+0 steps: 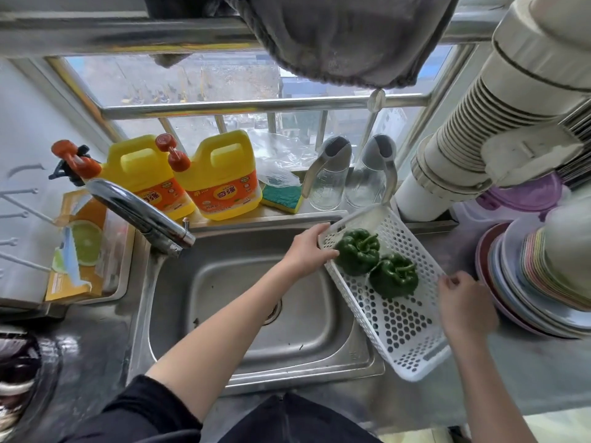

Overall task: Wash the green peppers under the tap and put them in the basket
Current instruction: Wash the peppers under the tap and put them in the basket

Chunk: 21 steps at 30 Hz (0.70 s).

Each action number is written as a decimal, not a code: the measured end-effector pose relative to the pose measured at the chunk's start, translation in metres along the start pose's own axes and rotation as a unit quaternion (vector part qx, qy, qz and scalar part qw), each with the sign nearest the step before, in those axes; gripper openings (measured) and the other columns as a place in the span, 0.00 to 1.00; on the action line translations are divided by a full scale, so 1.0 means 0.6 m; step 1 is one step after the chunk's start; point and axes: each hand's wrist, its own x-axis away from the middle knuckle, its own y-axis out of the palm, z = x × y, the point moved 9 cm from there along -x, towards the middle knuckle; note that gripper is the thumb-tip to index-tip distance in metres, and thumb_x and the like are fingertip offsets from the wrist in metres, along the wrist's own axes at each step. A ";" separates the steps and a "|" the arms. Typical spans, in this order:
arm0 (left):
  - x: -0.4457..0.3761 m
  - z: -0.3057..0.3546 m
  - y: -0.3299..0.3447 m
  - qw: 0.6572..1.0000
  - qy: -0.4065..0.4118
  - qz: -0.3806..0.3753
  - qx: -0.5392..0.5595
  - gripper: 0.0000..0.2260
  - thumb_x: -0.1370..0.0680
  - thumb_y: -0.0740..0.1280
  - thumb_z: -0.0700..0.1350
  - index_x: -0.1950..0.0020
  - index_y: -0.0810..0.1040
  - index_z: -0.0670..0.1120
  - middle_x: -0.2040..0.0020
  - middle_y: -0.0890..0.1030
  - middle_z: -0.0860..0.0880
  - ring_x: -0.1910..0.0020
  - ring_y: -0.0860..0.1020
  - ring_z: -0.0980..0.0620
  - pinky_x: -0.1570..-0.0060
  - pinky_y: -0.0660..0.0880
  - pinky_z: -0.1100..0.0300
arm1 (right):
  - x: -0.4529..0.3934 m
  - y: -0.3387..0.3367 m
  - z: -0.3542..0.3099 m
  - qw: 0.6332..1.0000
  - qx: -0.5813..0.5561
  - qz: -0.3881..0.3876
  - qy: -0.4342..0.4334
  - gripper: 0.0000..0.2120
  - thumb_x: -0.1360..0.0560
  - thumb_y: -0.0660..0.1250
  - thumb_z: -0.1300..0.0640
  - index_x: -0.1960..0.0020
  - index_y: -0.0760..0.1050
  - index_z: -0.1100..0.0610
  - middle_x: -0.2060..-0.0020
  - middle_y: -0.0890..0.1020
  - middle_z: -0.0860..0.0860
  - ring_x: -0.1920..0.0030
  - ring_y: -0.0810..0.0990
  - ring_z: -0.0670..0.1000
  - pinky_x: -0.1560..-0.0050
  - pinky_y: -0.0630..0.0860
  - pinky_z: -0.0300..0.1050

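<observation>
Both hands (307, 254) (463, 305) grip white basket (403, 327); two green peppers (358, 251) (395, 276) inside.

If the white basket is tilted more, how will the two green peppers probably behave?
The peppers look rounded and glossy, so they would probably roll or slide. The basket has a smooth perforated floor and low walls, giving little hold.

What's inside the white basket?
Two green peppers lie in the white basket, up at its far end. The rest of its holey floor is bare. The left hand hides a bit of the near corner, so that spot cannot be seen.
</observation>
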 end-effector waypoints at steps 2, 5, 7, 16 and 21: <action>-0.002 0.011 0.017 1.000 0.011 -0.009 0.018 0.32 0.28 0.72 0.41 0.25 0.65 0.47 0.31 0.73 0.45 0.32 0.71 0.49 0.33 0.69 0.56 | -0.008 -0.008 0.027 1.000 -0.016 -0.003 0.005 0.16 0.23 0.61 0.49 0.53 0.79 0.61 0.61 0.80 0.61 0.64 0.76 0.59 0.65 0.71 0.45; -0.007 0.024 0.034 0.999 0.018 -0.014 0.032 0.33 0.27 0.71 0.39 0.24 0.63 0.46 0.31 0.72 0.43 0.33 0.72 0.48 0.35 0.68 0.59 | -0.005 -0.009 0.040 1.000 -0.003 -0.008 0.007 0.15 0.23 0.61 0.51 0.53 0.77 0.62 0.59 0.81 0.63 0.62 0.76 0.60 0.65 0.70 0.47; -0.009 0.023 0.036 0.999 0.021 -0.015 0.024 0.33 0.27 0.71 0.39 0.24 0.63 0.47 0.31 0.72 0.42 0.36 0.74 0.47 0.36 0.70 0.56 | 0.000 -0.009 0.031 1.000 -0.014 -0.008 0.005 0.13 0.23 0.61 0.52 0.48 0.75 0.61 0.54 0.81 0.63 0.57 0.79 0.62 0.62 0.73 0.49; 0.017 0.034 0.034 0.995 0.080 -0.019 -0.051 0.22 0.26 0.65 0.36 0.32 0.72 0.48 0.36 0.70 0.43 0.46 0.78 0.45 0.42 0.75 0.59 | 0.058 0.006 -0.067 0.985 -0.134 0.007 -0.105 0.15 0.26 0.64 0.64 0.39 0.72 0.58 0.37 0.70 0.61 0.46 0.76 0.61 0.60 0.73 0.46; 0.034 0.026 0.047 0.981 0.121 -0.083 -0.129 0.20 0.26 0.66 0.34 0.35 0.76 0.45 0.37 0.73 0.44 0.45 0.76 0.46 0.41 0.73 0.59 | 0.058 0.039 -0.094 0.976 -0.141 -0.056 -0.155 0.10 0.25 0.63 0.64 0.44 0.77 0.59 0.44 0.77 0.57 0.44 0.74 0.56 0.51 0.70 0.44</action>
